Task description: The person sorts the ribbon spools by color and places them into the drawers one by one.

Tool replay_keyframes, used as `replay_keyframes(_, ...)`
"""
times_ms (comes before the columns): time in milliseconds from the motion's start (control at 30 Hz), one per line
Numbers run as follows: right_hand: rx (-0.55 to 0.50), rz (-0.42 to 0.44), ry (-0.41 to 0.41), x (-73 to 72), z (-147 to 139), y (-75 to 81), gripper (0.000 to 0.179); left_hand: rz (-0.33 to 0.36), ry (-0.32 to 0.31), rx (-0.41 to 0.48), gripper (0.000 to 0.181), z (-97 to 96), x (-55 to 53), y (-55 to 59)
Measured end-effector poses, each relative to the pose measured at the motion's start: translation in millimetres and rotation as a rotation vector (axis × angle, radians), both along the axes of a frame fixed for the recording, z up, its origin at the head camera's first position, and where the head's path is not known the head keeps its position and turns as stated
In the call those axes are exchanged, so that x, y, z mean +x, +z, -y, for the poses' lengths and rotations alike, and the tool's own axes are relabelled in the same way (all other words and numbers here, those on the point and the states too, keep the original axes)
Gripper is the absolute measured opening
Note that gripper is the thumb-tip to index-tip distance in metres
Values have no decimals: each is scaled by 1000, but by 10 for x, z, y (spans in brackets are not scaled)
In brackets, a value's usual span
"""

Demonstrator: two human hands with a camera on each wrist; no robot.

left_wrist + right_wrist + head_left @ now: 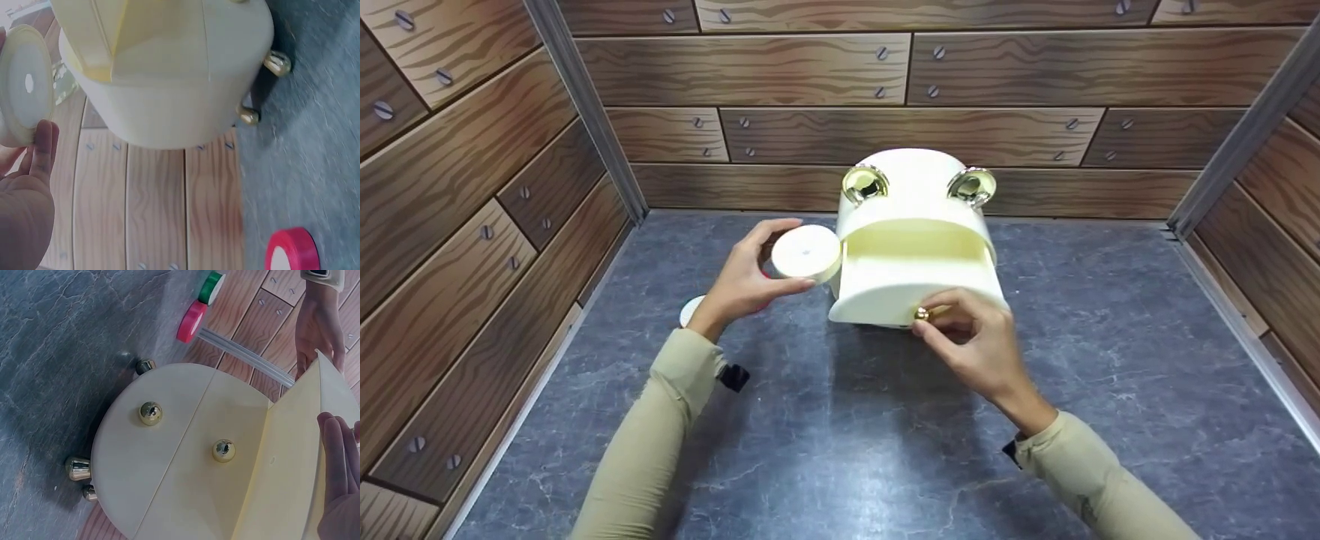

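Left hand (pixel 741 279) holds pale disc (pixel 807 253), perhaps roll; right hand (pixel 981 341) pinches knob (pixel 922 313).

Red roll (pixel 190 323) just beside green roll (pixel 207 288) on grey marbled surface (pixel 810 450); wood-plank walls (pixel 795 71) around

No readable text, label, brand, number or sign in any of the three views. Closest to print: a small grey mark mid-face on the pale roll (pixel 805 255) in the left hand (pixel 744 279), head view. Too faint and small to make out; whether lettering or not, cannot tell. Left wrist view: roll's face washed out, a bright spot at centre, no characters legible there.
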State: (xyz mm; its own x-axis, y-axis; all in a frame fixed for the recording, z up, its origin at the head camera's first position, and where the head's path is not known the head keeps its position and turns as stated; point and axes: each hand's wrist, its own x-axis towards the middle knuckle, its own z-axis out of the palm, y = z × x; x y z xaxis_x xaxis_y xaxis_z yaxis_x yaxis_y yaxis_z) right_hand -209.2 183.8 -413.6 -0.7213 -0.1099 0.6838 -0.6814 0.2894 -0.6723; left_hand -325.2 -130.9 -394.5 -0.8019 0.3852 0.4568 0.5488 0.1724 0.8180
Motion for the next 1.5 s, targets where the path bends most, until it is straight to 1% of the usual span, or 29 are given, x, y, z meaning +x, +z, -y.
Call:
replay_keyframes(167,-2,-1,5,-2,-5,-4,21,2,-43,33,79,-104,10,15)
replay_keyframes(467,1,8,-3,9,-8,-9,21,19,-77,52,78,-194,-3,-5)
replay_keyframes(700,-1,-3,-9,12,-9,-11,22,-4,-73,12,76,-273,-37,0)
replay_keyframes(900,-10,0,-6,6,-10,-12,22,-28,-84,-10,76,-335,-72,13)
replay_keyframes(1067,-13,6,-5,1,-9,-18,22,-47,-87,-48,78,-381,-76,15)
replay_keyframes(1267,-4,13,-12,2,1,-18,22,-30,-88,-101,79,-428,-55,15)
replay_keyframes(1367,-1,13,-7,1,6,-13,21,-19,-90,-92,76,-444,-48,22)
replay_keyframes(1500,-1,3,-5,-2,3,-4,21,-12,-83,-50,73,-469,-57,20)
